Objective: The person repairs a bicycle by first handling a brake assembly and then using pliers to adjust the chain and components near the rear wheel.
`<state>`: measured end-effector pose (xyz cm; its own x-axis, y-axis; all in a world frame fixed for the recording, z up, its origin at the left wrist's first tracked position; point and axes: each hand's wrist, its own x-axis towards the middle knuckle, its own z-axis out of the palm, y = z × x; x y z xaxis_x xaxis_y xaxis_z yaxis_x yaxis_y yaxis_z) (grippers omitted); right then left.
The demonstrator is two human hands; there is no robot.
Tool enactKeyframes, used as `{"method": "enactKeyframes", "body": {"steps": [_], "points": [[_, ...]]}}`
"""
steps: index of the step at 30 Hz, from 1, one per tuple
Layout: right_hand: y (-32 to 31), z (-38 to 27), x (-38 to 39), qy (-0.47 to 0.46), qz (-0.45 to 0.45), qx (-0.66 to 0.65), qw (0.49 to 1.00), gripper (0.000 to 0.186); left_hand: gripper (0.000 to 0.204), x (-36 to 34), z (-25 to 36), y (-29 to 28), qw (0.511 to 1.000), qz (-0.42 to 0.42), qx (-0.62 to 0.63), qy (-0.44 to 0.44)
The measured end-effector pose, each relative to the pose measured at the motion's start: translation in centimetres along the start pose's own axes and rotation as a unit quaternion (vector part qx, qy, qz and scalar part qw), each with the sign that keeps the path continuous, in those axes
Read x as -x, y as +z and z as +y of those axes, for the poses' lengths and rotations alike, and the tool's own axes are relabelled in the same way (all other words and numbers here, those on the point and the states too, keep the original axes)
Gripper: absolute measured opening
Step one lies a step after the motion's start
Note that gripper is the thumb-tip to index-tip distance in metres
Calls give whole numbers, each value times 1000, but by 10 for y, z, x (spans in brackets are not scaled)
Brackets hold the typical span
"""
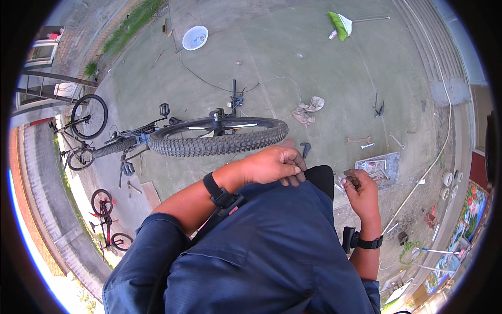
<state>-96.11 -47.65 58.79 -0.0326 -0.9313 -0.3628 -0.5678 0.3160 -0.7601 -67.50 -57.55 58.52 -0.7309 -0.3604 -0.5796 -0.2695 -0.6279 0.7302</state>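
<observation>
At left, a black bike [66, 130]. Then a blue bike [142, 139] with a fat bumpy tire [219, 145], close to the left hand [285, 165]. Bent fingers, cannot tell if holding anything. Next, right hand [362, 192], with curled fingers, also cannot tell, by a gray tool tray [393, 166].

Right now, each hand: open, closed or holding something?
Left hand: fingers curled, nothing visible in it; grip cannot be told.
Right hand: fingers bent; whether it holds anything cannot be told.
</observation>
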Motion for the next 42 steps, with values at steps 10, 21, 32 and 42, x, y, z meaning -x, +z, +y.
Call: {"method": "enactKeyframes", "body": {"steps": [10, 21, 32, 42], "points": [[-103, 15, -161, -82, -116, 36, 989, 21, 19, -87, 82, -17, 993, 117, 31, -6], [-263, 20, -326, -90, -137, 84, 983, 19, 22, -180, 163, -25, 943, 282, 172, 25], [-197, -97, -493, -233, -262, 147, 925, 19, 20, -185, 183, -159, 819, 443, 349, 107], [-103, -265, -653, -288, -312, 175, 888, 20, 21, -133, 204, -325, 734, 520, 422, 112]]}}
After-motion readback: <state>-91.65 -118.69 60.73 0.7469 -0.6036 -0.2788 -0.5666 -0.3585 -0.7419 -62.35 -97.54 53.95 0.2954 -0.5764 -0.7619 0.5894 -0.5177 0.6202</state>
